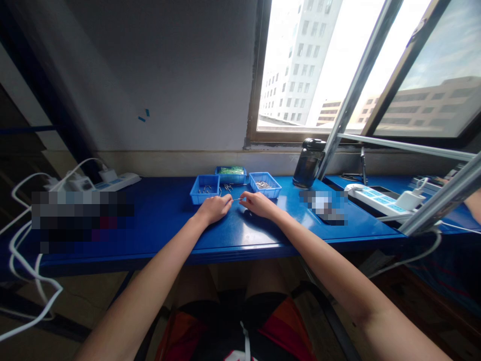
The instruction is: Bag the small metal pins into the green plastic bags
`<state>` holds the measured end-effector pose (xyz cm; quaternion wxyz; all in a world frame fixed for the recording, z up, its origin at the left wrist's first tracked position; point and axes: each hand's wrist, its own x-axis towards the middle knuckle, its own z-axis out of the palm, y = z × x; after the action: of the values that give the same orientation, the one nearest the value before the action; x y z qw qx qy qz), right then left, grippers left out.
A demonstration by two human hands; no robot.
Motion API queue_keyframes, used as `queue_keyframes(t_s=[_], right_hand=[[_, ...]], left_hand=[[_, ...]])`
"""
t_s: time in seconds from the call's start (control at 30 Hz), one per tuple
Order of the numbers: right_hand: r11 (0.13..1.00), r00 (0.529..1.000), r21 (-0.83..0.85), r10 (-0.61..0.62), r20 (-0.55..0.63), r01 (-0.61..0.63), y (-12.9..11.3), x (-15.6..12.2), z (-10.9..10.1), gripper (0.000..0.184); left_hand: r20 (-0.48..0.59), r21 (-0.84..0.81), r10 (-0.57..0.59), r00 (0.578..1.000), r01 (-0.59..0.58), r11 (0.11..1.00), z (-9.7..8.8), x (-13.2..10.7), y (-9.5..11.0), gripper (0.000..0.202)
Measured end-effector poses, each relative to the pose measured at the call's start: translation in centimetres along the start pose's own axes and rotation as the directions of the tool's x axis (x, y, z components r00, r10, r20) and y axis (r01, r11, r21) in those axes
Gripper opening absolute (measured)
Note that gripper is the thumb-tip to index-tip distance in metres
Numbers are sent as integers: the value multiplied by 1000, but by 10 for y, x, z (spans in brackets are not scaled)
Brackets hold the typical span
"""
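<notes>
Over the blue table (165, 233), my left hand (215, 208) is closed with its fingertips pinched together. Facing it, my right hand (259, 204) is closed in a pinch too. A short thin metal piece (236, 199) spans the small gap between them, gripped from both sides; its exact kind is too small to make out. Just behind my left hand, a blue bin (193, 193) contains several thin metal pieces. Behind my right hand, another blue bin (278, 190) holds many small metal parts. Loose metal pieces (227, 187) lie between these bins.
At the back, a third blue bin (230, 179) contains something in green packaging. A dark bottle (308, 163) stands beside a metal post (353, 85). White power strips (383, 199) with cables lie to both sides. At the far right edge, another person's arm (474, 204) shows.
</notes>
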<state>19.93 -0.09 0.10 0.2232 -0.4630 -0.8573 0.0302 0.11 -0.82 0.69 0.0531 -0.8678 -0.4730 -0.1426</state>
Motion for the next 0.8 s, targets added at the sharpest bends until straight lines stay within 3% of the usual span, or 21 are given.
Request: queue_keyframes(t_s=[0.8], right_hand=[[1000, 1000, -7, -3, -5, 3, -1, -2, -2, 29]], left_hand=[[-19, -17, 19, 1000, -19, 1000, 0, 0, -1, 32]])
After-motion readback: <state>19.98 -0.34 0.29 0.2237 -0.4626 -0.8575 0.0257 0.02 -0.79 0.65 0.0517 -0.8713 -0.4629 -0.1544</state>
